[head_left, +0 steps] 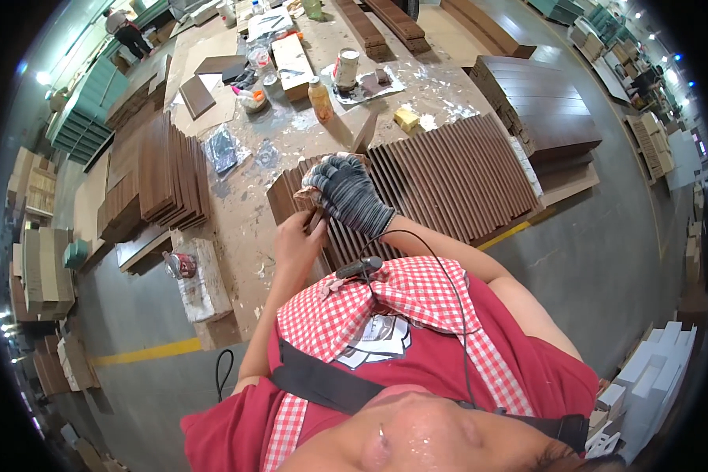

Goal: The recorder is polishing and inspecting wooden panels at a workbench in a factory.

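Observation:
My left hand (297, 240) is bare, its fingers pinched on the near end of a brown wooden slat. Over that slat, my right hand (346, 193) wears a grey knitted glove and is closed around a crumpled, stained rag (307, 193). A brown tip (364, 134) sticks up beyond the glove, apparently the same slat's far end. Under and beside both hands runs a long row of brown slats (456, 181), stood on edge close together on the paint-spotted table (248, 212). The gloved hand hides the slat's middle.
Beyond the row stand an amber bottle (320, 100), a paint can (345, 69) and a yellow sponge (406, 119). Stacked brown panels lie left (161, 177) and right (539, 102). A small can (182, 265) sits on a block at the left. A thin cable (448, 287) crosses my right forearm.

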{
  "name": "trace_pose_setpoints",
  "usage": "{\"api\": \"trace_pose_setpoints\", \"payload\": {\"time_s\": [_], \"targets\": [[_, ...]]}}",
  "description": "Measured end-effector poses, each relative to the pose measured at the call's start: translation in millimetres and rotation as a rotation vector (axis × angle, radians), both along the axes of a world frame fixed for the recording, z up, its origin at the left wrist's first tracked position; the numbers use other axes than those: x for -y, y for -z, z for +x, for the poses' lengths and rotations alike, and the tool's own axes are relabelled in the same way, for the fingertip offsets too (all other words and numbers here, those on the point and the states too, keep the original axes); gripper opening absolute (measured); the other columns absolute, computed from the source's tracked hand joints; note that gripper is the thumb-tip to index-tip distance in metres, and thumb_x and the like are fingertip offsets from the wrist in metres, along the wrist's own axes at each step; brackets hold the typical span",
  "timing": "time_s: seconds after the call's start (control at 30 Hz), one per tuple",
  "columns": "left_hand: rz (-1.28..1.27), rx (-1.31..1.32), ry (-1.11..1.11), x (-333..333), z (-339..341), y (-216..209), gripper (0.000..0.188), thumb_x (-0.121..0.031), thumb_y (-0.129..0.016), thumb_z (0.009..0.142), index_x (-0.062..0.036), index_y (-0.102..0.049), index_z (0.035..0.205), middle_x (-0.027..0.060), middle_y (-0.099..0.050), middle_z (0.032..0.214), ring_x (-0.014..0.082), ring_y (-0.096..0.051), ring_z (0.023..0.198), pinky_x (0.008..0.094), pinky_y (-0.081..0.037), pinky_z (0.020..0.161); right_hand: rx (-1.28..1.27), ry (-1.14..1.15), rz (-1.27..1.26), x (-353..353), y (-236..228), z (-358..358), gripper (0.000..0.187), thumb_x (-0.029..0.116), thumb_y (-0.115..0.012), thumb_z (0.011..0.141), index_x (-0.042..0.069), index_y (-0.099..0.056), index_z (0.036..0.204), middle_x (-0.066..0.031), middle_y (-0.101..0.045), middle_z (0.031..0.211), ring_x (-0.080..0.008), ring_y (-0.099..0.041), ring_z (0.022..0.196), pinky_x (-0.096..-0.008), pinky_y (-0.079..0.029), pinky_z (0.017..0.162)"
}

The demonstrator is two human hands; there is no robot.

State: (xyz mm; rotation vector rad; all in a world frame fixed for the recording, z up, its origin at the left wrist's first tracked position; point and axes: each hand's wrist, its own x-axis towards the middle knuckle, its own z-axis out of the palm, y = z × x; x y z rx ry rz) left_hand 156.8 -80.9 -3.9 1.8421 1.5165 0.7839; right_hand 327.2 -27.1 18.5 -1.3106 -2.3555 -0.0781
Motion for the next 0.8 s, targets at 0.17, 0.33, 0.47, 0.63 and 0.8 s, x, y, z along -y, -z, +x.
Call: {"api": "trace_pose_setpoints", "payload": {"time_s": [0.17, 0.33, 0.47, 0.63, 0.8], "targets": [[-0.116, 0.089, -0.082, 35.8, 0.7, -7.2, 0.02, -0.014, -0.066, 0.088, -0.0007, -0.069, 0.103, 0.0163, -0.069, 0.085, 0.0243, -0.067, 0.075, 0.0341, -0.05, 0.068, -0.1, -0.048, 0.0, -9.4, -18.8, 22.1, 0.025, 0.032, -0.058, 0.088, 0.014, -0.069, 0.102, -0.009, -0.066, 0.101, -0.0239, -0.062, 0.099, -0.0417, -0.046, 0.089], [0.039, 0.235, -0.118, 38.2, -0.8, 32.6, 0.019, -0.009, -0.066, 0.088, -0.0002, -0.069, 0.104, 0.0148, -0.069, 0.084, 0.0218, -0.067, 0.075, 0.0332, -0.05, 0.068, 0.14, -0.199, -0.032, 31.4, -25.5, -16.5, 0.017, 0.022, -0.06, 0.085, 0.015, -0.071, 0.095, -0.0068, -0.067, 0.093, -0.0242, -0.063, 0.093, -0.038, -0.048, 0.089], [0.086, 0.212, -0.103, 39.9, 11.1, 1.8, 0.017, -0.009, -0.065, 0.088, 0.0004, -0.068, 0.102, 0.0144, -0.069, 0.084, 0.0236, -0.067, 0.074, 0.0339, -0.05, 0.067, -0.05, -0.267, 0.057, -3.5, 18.4, 11.5, 0.016, 0.02, -0.059, 0.084, 0.011, -0.069, 0.092, -0.0085, -0.066, 0.092, -0.0245, -0.061, 0.087, -0.0383, -0.047, 0.086], [-0.096, 0.092, -0.105, 49.2, 11.4, 1.9, 0.023, -0.02, -0.065, 0.091, -0.0002, -0.069, 0.103, 0.0174, -0.068, 0.081, 0.0261, -0.067, 0.072, 0.0348, -0.049, 0.065, 0.013, -0.062, 0.015, -67.8, -10.5, 96.5, 0.022, 0.027, -0.055, 0.09, 0.009, -0.068, 0.09, -0.0109, -0.065, 0.089, -0.0252, -0.061, 0.086, -0.0426, -0.046, 0.086], [-0.053, 0.184, -0.12, 49.5, 9.9, 4.2, 0.021, -0.018, -0.067, 0.089, -0.0005, -0.069, 0.102, 0.0173, -0.068, 0.082, 0.0284, -0.067, 0.072, 0.0351, -0.049, 0.065, -0.013, 0.086, -0.233, -38.8, 6.8, 45.3, 0.03, 0.033, -0.054, 0.09, 0.008, -0.07, 0.084, -0.0115, -0.067, 0.083, -0.0258, -0.062, 0.082, -0.0424, -0.046, 0.084]]}}
